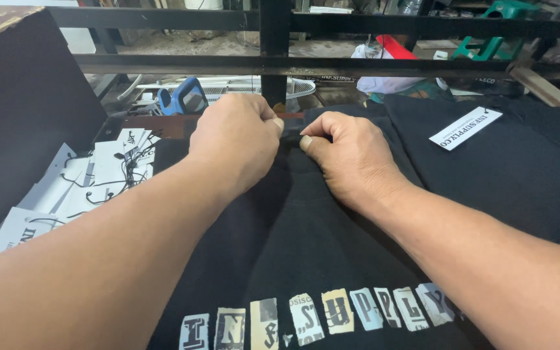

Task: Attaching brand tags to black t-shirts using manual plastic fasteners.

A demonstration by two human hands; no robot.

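A black T-shirt (293,240) with a row of cut-out style printed letters lies flat in front of me. My left hand (234,139) and my right hand (348,155) are both closed at its far edge, thumbs almost touching. Each hand pinches the shirt's fabric near the collar. What sits between the fingertips is hidden by the fingers.
A pile of white paper hang tags with black strings (92,175) lies at the left. Another black garment with a white tag (465,128) lies at the right. A black metal frame (273,45) crosses the back, with a blue tool (183,97) behind it.
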